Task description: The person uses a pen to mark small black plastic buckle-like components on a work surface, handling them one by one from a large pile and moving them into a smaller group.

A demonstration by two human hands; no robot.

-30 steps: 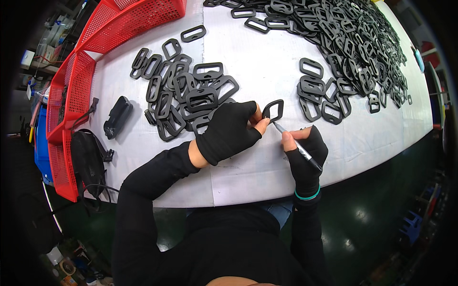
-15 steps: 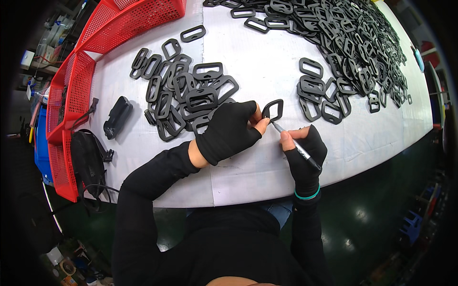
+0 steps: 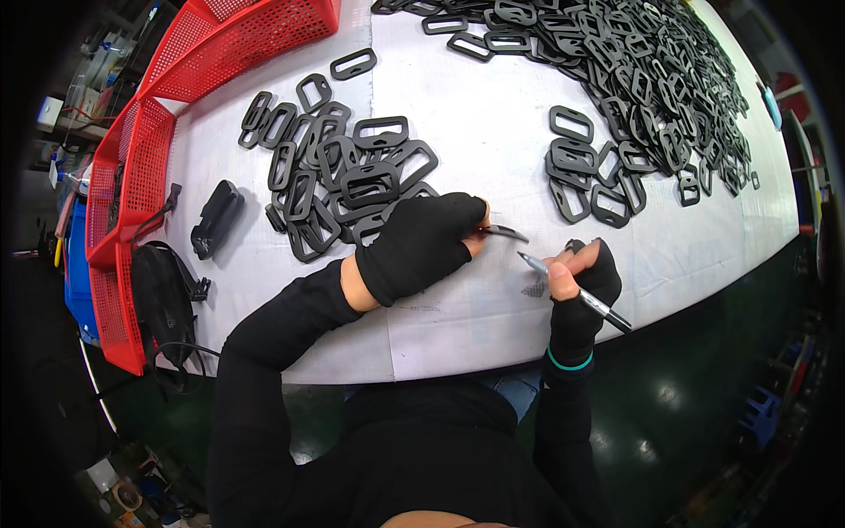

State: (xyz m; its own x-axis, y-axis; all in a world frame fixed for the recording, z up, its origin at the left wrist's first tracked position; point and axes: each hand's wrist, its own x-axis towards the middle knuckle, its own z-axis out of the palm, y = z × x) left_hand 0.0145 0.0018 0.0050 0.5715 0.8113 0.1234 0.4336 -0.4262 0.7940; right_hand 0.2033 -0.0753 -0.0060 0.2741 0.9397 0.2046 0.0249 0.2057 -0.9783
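Note:
My left hand [image 3: 424, 244], in a black fingerless glove, pinches a black plastic frame [image 3: 509, 233] seen nearly edge-on. Gloved the same way, my right hand [image 3: 585, 275] grips a grey and black marker pen [image 3: 601, 310], its tip pointing toward the frame but apart from it. Beside my left hand lies a loose heap of black rectangular frames [image 3: 370, 182]. A smaller cluster of the same frames [image 3: 574, 158] lies beyond my right hand, next to a large pile [image 3: 647, 84] at the far right.
Red perforated baskets [image 3: 132, 167] line the table's left side and far left corner. A black case [image 3: 217, 218] and a black pouch with straps [image 3: 163, 295] lie near them. Dark smudges mark the white table surface [image 3: 466, 326] in front of me.
My right hand has drawn the marker back to the right, away from the frame. My left hand has tilted the frame from face-up to nearly edge-on.

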